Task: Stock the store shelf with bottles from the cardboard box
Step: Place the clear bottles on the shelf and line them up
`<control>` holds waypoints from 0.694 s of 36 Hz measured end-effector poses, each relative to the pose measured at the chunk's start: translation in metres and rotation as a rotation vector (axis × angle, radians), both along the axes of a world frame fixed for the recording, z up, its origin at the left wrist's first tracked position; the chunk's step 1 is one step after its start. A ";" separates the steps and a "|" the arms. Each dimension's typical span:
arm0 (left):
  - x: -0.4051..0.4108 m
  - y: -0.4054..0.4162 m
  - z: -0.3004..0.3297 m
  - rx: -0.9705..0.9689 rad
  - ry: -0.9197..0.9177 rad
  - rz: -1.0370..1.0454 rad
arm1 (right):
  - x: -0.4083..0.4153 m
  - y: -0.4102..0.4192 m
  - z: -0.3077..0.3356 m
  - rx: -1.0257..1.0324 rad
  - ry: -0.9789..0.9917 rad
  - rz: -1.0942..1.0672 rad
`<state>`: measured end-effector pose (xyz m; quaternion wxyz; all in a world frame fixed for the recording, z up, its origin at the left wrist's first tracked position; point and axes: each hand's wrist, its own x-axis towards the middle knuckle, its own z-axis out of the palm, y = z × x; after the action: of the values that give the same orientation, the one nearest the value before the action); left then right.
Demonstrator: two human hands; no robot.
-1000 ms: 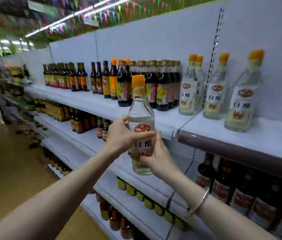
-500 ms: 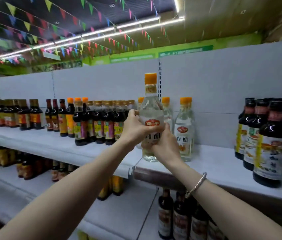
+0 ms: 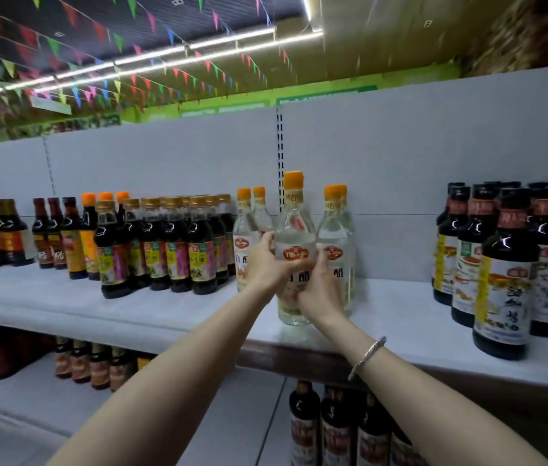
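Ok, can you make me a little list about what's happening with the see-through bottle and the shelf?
held thing: clear bottle with an orange cap, upright
left hand: wrapped round the bottle's left side
right hand: wrapped round its lower right side
where: base at the top shelf, near the front edge; touching it or not, cannot tell
neighbours: matching clear bottles close behind
further left: dark bottles in a group
further right: dark bottles with white labels
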<state>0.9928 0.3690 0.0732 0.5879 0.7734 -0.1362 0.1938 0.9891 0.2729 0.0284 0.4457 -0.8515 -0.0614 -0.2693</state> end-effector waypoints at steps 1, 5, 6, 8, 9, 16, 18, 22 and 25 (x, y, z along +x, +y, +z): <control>0.002 0.000 -0.001 0.001 0.004 -0.002 | 0.003 0.001 -0.002 0.003 0.010 0.003; 0.011 0.003 -0.008 0.006 0.019 0.013 | 0.016 0.004 -0.009 0.007 0.028 -0.001; 0.013 0.004 -0.009 0.008 0.017 0.020 | 0.018 0.005 -0.011 0.008 0.033 0.000; 0.018 0.006 -0.013 0.015 0.016 0.032 | 0.024 0.007 -0.013 0.029 0.053 0.013; 0.020 0.007 -0.014 0.018 0.018 0.040 | 0.026 0.009 -0.015 0.047 0.063 0.023; 0.036 0.011 -0.022 0.035 -0.001 0.073 | 0.037 0.017 -0.020 0.049 0.059 -0.010; 0.040 0.011 -0.023 0.031 -0.010 0.080 | 0.039 0.017 -0.018 0.031 0.054 -0.011; 0.045 0.013 -0.027 -0.020 0.011 0.056 | 0.044 0.021 -0.017 -0.003 0.056 -0.034; 0.044 0.017 -0.029 -0.019 0.036 0.014 | 0.052 0.024 -0.017 0.007 0.061 -0.057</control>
<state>1.0373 0.3860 0.0442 0.5960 0.7723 -0.1182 0.1852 1.0414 0.2969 0.0115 0.4427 -0.8591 -0.0228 -0.2560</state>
